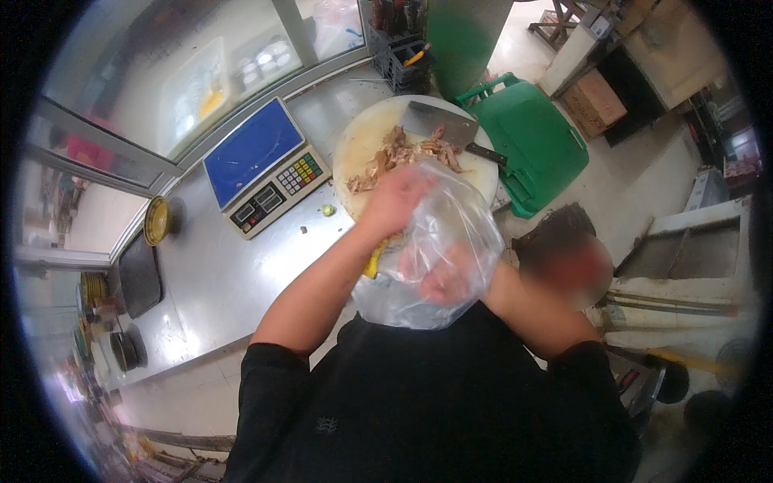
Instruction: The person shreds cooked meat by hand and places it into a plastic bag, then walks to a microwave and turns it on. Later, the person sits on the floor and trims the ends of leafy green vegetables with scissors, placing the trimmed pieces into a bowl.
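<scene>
A clear plastic bag (453, 223) hangs between my hands, in front of my chest. My left hand (401, 196) grips its upper edge over the near side of the round chopping board (477, 181). Lower down, my right hand (444, 275) shows through the film, with its fingers curled; whether it pinches the plastic is unclear. Chopped cooked meat (392, 151) lies in pieces on the board, just beyond my left hand. A cleaver (441, 124) rests flat at the board's far side, its dark handle pointing right. Something yellow (374, 259) shows beneath the bag by my left forearm.
A digital scale (266, 169) with a blue platform stands left of the board on the steel counter (211, 278). A small green scrap (328, 210) lies between them. Further left are a yellow bowl (157, 221) and a dark tray (140, 275). A green bin lid (531, 145) is at right.
</scene>
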The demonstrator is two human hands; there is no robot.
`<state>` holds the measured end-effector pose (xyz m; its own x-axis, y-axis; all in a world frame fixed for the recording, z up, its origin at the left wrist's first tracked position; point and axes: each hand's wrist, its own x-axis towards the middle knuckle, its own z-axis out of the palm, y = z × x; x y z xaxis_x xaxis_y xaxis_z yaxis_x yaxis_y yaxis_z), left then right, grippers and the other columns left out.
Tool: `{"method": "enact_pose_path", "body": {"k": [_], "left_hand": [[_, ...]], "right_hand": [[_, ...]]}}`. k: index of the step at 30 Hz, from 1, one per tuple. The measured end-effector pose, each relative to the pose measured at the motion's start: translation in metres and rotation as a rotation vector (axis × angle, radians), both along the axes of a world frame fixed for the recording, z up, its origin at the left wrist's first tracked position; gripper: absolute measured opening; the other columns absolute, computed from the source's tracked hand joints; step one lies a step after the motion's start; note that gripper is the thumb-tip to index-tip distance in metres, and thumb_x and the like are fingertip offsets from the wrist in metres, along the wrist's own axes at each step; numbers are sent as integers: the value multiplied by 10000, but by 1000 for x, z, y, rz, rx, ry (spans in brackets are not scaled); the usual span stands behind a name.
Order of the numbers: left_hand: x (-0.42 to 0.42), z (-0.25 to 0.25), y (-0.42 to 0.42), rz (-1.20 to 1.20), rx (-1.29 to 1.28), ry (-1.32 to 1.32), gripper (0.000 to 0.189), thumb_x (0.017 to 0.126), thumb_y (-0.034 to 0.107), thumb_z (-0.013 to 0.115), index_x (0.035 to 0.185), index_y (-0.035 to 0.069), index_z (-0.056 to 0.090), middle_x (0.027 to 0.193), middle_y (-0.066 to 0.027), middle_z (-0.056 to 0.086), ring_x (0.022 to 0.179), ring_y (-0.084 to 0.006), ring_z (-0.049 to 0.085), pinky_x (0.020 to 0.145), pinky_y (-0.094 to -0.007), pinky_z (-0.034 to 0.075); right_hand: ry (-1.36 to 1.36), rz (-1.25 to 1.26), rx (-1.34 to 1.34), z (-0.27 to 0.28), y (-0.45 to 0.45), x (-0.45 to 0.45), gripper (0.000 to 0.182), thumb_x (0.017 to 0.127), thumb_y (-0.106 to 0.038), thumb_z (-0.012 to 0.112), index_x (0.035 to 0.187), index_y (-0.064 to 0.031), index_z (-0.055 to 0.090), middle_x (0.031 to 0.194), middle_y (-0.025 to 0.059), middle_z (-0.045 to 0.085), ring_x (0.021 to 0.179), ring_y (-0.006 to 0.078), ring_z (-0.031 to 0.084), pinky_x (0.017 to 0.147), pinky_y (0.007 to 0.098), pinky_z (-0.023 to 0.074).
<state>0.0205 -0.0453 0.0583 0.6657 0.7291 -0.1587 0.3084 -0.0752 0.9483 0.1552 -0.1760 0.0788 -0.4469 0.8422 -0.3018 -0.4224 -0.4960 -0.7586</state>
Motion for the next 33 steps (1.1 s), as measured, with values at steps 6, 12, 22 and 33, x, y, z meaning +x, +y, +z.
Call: {"method": "enact_pose_path", "body": {"k": [6, 12, 22, 33], "left_hand": [[14, -130, -32, -205, -166, -336, 382, 892, 187, 645, 1250, 70, 587, 1231, -125, 608, 1112, -211, 581, 965, -356, 468], [-45, -31, -30, 23, -394, -589, 751, 808, 344, 728, 1403, 9, 415, 1439, -118, 433, 1286, -242, 441, 1092, -393, 360], [-66, 14, -74, -111, 493, -115, 375, 817, 14, 654, 1183, 82, 608, 1197, -160, 621, 1037, -260, 656, 837, -346, 532], [-119, 19, -50, 632, 841, -165, 520, 781, 21, 662, 1256, 26, 450, 868, -77, 628, 768, -186, 628, 570, -314, 477]], "right_hand": [[151, -131, 557, 20, 14, -14, 423, 750, -175, 786, 1075, 19, 597, 836, 102, 631, 694, 176, 601, 590, 283, 480], [233, -624, 520, 7, 18, 31, 504, 786, -103, 774, 1234, -73, 545, 972, 47, 634, 792, 148, 613, 679, 264, 521], [-223, -1164, 275, 10, 48, 53, 373, 885, -172, 655, 1221, -41, 557, 1030, 80, 612, 831, 158, 600, 664, 257, 509], [-515, -1143, 330, -86, 51, 35, 637, 831, -96, 742, 1385, -58, 430, 1143, 94, 579, 1000, 156, 575, 853, 298, 507]]}}
